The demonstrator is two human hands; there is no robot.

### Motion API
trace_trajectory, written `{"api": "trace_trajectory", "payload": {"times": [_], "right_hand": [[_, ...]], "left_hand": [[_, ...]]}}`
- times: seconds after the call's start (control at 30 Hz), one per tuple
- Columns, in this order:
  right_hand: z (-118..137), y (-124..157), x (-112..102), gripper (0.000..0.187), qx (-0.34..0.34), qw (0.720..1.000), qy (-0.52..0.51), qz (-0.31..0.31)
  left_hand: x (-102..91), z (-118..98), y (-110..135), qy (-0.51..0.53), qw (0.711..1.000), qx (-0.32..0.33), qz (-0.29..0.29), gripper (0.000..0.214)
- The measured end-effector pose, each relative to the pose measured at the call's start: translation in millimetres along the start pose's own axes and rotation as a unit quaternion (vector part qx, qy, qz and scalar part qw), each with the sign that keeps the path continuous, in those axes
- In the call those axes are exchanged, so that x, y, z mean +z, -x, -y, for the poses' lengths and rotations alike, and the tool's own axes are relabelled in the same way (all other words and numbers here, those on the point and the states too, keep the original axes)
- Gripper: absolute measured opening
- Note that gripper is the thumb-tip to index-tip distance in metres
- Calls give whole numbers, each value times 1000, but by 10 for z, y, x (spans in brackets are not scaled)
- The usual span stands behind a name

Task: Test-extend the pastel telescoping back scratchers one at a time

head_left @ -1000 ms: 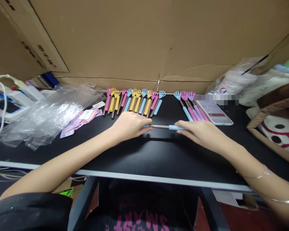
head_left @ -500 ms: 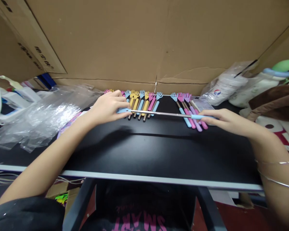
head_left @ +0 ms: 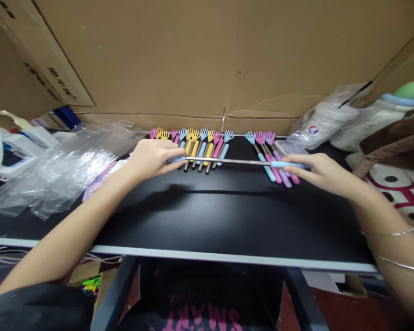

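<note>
A telescopic back scratcher [head_left: 227,161] with blue ends is stretched out level above the black table [head_left: 214,220], its metal rod extended. My left hand [head_left: 155,156] is closed round its left end, and the fingers cover most of that end. Around the blue handle at the right, my right hand [head_left: 307,170] is closed too. Behind the rod, a row of shortened back scratchers [head_left: 202,149] in blue, yellow and pink lies with claws toward the back. Near my right hand lies a smaller group of back scratchers [head_left: 267,158] in blue, pink and purple, partly under the handle.
Clear plastic bags [head_left: 62,161] lie at the left beside white plugs and a cable [head_left: 0,151]. A bagged cup [head_left: 327,122], a bottle [head_left: 376,119] and a brown and white cloth item [head_left: 393,174] are at the right. A cardboard wall [head_left: 193,59] rises behind.
Both hands keep hold of the back scratcher, which stays stretched out and has shifted only very slightly. The left hand sits a little lower, uncovering more claws behind it.
</note>
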State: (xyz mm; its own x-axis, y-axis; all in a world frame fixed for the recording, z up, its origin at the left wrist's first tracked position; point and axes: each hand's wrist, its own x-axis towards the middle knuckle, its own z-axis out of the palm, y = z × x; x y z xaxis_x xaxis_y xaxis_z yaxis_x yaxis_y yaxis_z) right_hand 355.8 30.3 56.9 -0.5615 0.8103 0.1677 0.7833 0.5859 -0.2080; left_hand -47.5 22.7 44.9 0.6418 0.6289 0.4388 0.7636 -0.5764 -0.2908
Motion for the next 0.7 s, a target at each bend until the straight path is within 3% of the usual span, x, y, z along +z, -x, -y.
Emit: {"api": "trace_trajectory", "payload": {"times": [0.1,0.2,0.33,0.47,0.7], "right_hand": [[241,-37,167,49,-16,1000,-24,3],[503,-58,319,49,-60,998,29,20],[576,-53,352,51,-73,996,55,4],[394,-34,226,53,-53,997,58,-4],[-109,5,-81,56,26,998,10,51]], "left_hand": [[47,-211,-45,11,998,51,-48,39],[108,-466,-96,47,993,101,-47,35],[102,-605,-139,69,993,89,-33,32],[8,-466,-127,73,996,55,18,32],[-111,114,-7,101,982,-62,148,36]]}}
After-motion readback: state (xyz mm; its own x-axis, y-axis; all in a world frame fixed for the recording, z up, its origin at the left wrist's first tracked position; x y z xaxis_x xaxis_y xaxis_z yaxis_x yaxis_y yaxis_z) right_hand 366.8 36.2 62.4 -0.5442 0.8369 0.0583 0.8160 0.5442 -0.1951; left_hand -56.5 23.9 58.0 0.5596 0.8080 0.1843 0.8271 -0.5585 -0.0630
